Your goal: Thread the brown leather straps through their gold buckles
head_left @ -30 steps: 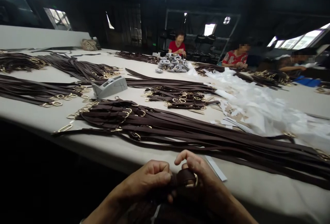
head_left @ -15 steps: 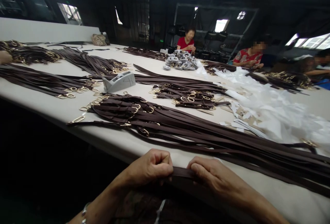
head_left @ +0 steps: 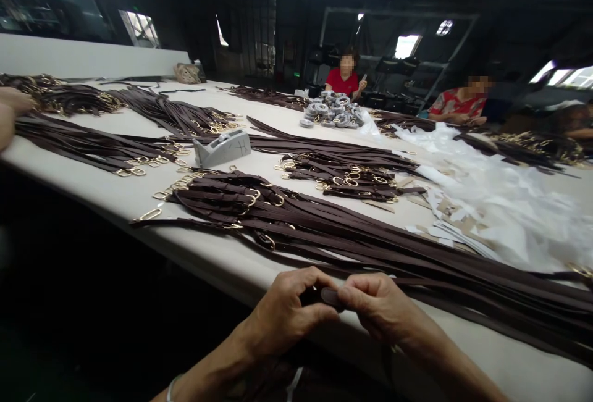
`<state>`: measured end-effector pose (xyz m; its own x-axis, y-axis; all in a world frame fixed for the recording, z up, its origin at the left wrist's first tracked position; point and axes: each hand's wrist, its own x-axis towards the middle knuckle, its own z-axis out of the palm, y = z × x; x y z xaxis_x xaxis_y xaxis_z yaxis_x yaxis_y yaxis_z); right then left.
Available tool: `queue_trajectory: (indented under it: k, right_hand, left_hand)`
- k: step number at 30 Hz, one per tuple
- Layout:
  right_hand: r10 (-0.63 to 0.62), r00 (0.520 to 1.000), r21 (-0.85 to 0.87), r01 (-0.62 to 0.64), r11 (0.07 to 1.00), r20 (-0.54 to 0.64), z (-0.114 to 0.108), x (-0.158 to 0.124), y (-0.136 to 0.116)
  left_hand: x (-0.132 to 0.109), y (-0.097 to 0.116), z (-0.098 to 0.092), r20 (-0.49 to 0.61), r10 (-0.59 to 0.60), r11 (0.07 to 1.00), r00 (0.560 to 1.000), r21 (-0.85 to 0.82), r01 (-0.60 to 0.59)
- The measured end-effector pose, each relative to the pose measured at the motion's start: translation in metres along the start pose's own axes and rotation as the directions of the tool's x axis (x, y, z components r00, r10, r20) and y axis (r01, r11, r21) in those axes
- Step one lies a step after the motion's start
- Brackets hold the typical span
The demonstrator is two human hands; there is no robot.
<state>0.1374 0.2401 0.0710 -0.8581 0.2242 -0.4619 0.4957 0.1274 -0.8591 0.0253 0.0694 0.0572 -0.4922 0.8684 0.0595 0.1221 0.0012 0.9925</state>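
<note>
Over the table's front edge, my left hand [head_left: 291,306] and my right hand [head_left: 386,306] meet at a dark brown leather strap [head_left: 330,296]. The strap's rounded end shows between them. My right thumb and fingers pinch it, while my left fingers curl around it with the thumb below. The rest of this strap is mostly hidden by my hands. Just beyond them lies a long bundle of brown straps [head_left: 352,229] with gold buckles and oval rings at its left end. One gold oval ring [head_left: 148,215] sticks out near the table edge.
A grey tape dispenser [head_left: 223,149] stands behind the bundle. Short buckled straps [head_left: 343,176] lie mid-table, with crumpled white wrapping [head_left: 514,198] to the right. Grey coils [head_left: 331,110] are heaped farther back. Co-workers [head_left: 343,78] sit opposite; another person's hand [head_left: 12,112] is at far left.
My hands have come closer together. The strap stretch that was held taut between them is now bunched, with its rounded end showing. The view has shifted slightly left.
</note>
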Motion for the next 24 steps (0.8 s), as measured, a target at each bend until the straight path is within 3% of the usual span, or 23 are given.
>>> queue_trajectory:
  k: [5,10,14,17,20,24]
  right_hand:
    - [0.019,1.0,0.061,-0.018,0.998,-0.007,-0.004,0.001,0.007]
    - [0.017,1.0,-0.035,-0.017,0.999,0.016,-0.011,-0.004,0.008]
    - [0.072,0.997,-0.124,-0.07,0.99,0.007,-0.004,-0.01,-0.004]
    - [0.023,1.0,-0.138,-0.023,0.99,-0.007,0.003,-0.008,-0.007]
    - [0.005,1.0,-0.069,-0.005,0.998,0.005,0.008,-0.001,0.001]
    - [-0.005,0.993,0.059,-0.002,0.998,0.117,0.011,0.004,0.019]
  left_hand:
    - [-0.005,-0.019,0.0,-0.095,0.038,0.999,0.995,0.014,-0.037]
    - [-0.009,-0.031,0.0,-0.153,0.115,0.993,0.982,0.002,-0.116]
    - [-0.006,-0.033,0.003,-0.072,0.217,0.969,0.974,0.138,-0.206]
    - [-0.003,-0.035,0.006,-0.006,0.246,0.956,0.969,0.165,-0.242]
    - [-0.003,-0.036,0.007,0.011,0.238,0.953,0.971,0.188,-0.235]
    - [-0.007,-0.038,0.003,0.09,0.178,0.947,0.98,0.254,-0.196]
